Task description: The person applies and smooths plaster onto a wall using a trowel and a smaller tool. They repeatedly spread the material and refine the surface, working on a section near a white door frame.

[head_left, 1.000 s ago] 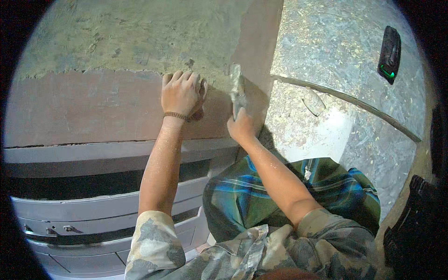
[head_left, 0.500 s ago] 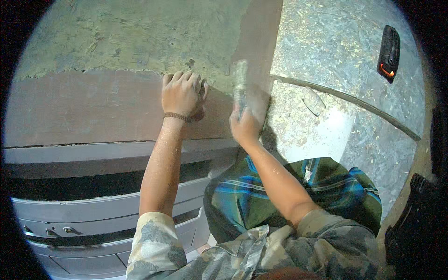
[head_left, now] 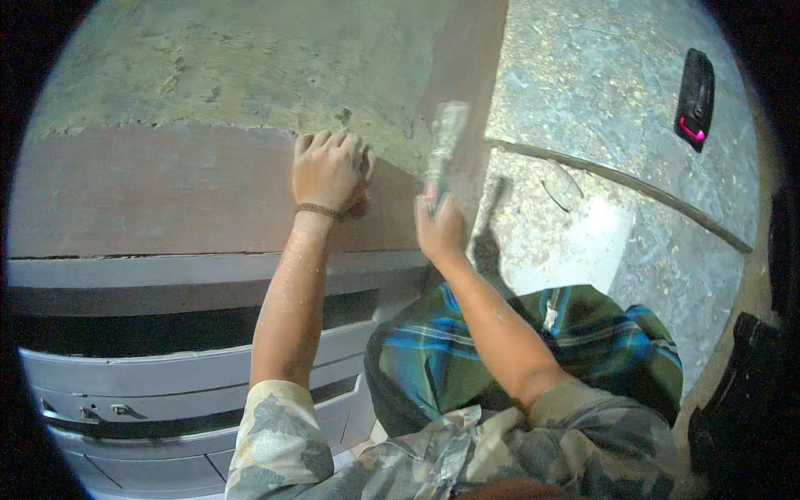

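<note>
My left hand (head_left: 327, 172) is closed in a fist against the wall, where rough greenish plaster (head_left: 275, 75) meets a smooth brown band (head_left: 150, 192). Its fingers curl out of sight, so whatever they hold is hidden. To its right, my right hand (head_left: 440, 229) grips the lower end of a long, pale, crusted hand tool (head_left: 448, 133). The tool is smeared by motion and its exact kind does not show. It tilts slightly right, in front of the brown strip beside the plaster's edge.
Below the brown band is a grey slatted panel (head_left: 167, 271) with dark gaps and small metal fittings. At right, a speckled grey surface (head_left: 575, 75) carries a black case (head_left: 695, 100) with a glowing pink loop. A thin curved dark piece (head_left: 556, 197) lies on the dusty white area.
The tool in my right hand has swung from nearly upright to a rightward tilt, its top moving right. My left hand has barely moved. The loop's glow went from orange to pink.
</note>
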Action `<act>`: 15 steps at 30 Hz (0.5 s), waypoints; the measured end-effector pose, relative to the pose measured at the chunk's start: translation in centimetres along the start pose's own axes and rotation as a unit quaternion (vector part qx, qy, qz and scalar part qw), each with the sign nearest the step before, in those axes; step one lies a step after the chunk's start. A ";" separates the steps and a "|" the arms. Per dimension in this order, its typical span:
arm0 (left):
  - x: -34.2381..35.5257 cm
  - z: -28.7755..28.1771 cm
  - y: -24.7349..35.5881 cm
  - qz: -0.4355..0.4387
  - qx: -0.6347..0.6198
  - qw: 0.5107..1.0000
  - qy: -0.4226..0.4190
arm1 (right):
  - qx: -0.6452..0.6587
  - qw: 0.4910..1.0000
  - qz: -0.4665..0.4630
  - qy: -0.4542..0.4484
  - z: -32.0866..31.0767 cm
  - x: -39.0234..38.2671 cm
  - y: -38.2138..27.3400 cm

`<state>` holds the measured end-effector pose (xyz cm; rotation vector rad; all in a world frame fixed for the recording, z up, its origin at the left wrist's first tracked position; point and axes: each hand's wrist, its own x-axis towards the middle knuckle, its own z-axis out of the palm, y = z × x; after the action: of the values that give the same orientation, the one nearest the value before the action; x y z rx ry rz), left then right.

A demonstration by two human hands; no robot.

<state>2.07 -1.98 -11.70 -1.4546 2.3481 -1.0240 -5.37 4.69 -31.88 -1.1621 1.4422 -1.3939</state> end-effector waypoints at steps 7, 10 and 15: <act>0.1 0.0 -0.1 0.006 0.004 1.000 0.010 | 0.010 0.991 0.109 -0.074 0.8 0.0 0.5; 0.0 -0.3 -0.2 0.004 0.006 1.000 -0.016 | 0.205 0.968 0.142 0.040 0.6 0.1 0.0; -0.1 -0.2 -0.4 -0.003 0.025 0.999 -0.025 | 0.134 0.986 0.098 0.013 -0.6 0.2 -0.9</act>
<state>2.29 -1.95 -11.31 -1.4546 2.2680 -1.0266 -5.92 4.70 -30.88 -0.8118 1.3005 -1.4161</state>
